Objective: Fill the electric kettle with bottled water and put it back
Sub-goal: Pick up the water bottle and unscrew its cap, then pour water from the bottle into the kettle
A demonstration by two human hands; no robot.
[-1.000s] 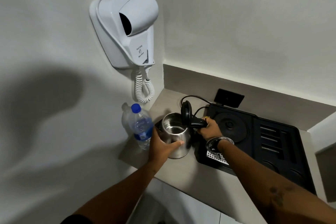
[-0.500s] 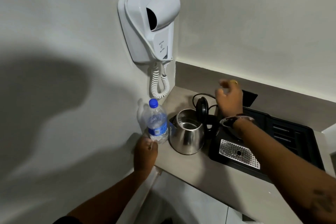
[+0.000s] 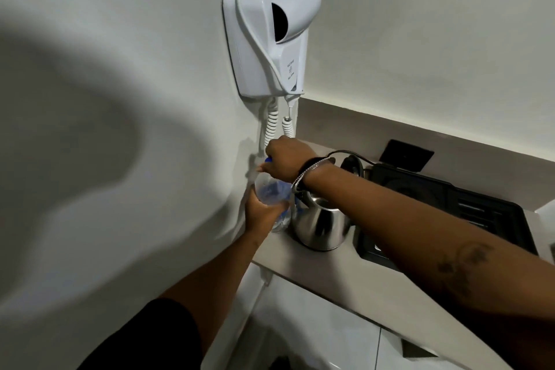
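A clear water bottle [image 3: 268, 191] with a blue label and blue cap stands at the counter's left end against the wall. My left hand [image 3: 262, 215] is wrapped around its body. My right hand [image 3: 283, 161] is closed over the blue cap on top. Just right of the bottle sits the steel electric kettle [image 3: 319, 224], off its base, with its black lid [image 3: 350, 166] hinged up. My right forearm crosses over the kettle's mouth and hides the inside.
A black tray [image 3: 492, 219] holding the kettle's round base lies right of the kettle on the beige counter [image 3: 324, 267]. A white wall-mounted hair dryer [image 3: 270, 30] with a coiled cord hangs above the bottle. A black wall socket [image 3: 406, 155] sits behind the tray.
My right hand left the kettle lid, swung left across the kettle and closed on the bottle's cap. My left hand moved from the kettle's side to grip the bottle.
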